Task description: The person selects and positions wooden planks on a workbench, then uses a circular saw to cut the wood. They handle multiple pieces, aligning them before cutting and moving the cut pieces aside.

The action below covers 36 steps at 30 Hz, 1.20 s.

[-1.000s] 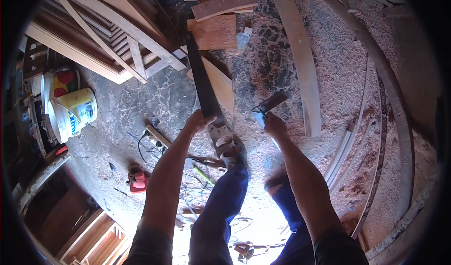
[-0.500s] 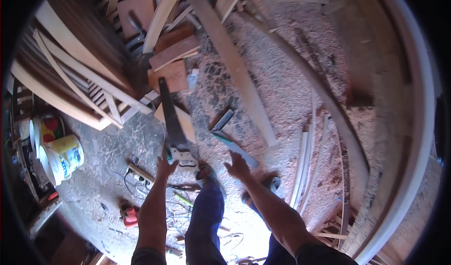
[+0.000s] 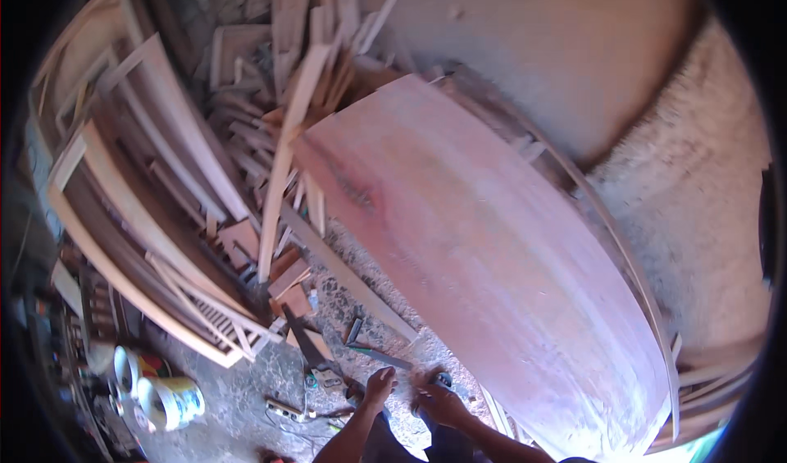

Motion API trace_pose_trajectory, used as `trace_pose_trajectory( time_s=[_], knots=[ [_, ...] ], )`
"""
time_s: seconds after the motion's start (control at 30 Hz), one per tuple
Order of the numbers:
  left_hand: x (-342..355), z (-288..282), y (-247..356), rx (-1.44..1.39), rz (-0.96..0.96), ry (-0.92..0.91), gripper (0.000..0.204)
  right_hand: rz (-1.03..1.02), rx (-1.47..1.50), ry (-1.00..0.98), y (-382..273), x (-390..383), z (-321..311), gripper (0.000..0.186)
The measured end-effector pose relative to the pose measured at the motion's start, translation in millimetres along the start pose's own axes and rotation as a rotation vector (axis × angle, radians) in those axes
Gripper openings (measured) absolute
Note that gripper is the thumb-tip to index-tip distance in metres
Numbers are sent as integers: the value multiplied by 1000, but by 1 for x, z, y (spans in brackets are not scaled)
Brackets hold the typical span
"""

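My left hand (image 3: pixel 379 386) is raised in front of my legs, its fingers seeming bent inward. Close beside it is my right hand (image 3: pixel 439 403), smeared by motion at the fingers. I see no tool in either hand, but their palms are hidden. On the floor just beyond and to the left lies a handsaw (image 3: pixel 307 346), its pale handle near my foot. An L-shaped tool like a try square (image 3: pixel 380 355) lies ahead of my hands, with a dark block-like arm and a thin blade.
A broad reddish wooden panel (image 3: pixel 492 241) fills the right side. Long wooden frames (image 3: pixel 156 250) stand at the left, beside stacked offcuts (image 3: pixel 246 135). A plank (image 3: pixel 348 274) lies ahead. White buckets (image 3: pixel 170 403) and a power strip (image 3: pixel 284 410) are on the floor at lower left.
My view has risen and widened, bringing the broad panel into sight. My left hand has left the saw handle, and both hands have come close together. The saw stays on the floor.
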<state>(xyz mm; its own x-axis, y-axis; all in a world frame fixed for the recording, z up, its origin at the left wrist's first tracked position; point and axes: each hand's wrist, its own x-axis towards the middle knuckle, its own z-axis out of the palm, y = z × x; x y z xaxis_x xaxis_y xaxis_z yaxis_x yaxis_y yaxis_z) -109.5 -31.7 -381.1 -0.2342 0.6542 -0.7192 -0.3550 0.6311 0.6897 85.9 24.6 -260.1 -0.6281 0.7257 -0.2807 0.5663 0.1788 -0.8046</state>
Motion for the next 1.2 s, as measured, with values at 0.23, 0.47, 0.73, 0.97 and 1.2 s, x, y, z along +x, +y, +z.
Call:
trace_pose_trajectory(
  time_s=[0.23, 0.47, 0.73, 0.97, 1.2],
  knots=[
    [-52, 114, 121, -319, 6, -331, 83, 62, -353, 584, 3, -95, -162, 40],
    [-58, 181, 124, -185, -21, -228, 83, 373, -567, 681, 91, -173, -186, 66],
    [-42, 168, 131, 24, -112, -59, 69, 568, -544, 880, 159, -155, -276, 72],
    [-32, 160, 123, 40, -80, -194, 82, 919, -502, 1250, 297, -234, -477, 75],
    [-32, 184, 134, 146, -184, -20, 76, 818, -675, 572, 315, -218, -611, 68]
  ],
)
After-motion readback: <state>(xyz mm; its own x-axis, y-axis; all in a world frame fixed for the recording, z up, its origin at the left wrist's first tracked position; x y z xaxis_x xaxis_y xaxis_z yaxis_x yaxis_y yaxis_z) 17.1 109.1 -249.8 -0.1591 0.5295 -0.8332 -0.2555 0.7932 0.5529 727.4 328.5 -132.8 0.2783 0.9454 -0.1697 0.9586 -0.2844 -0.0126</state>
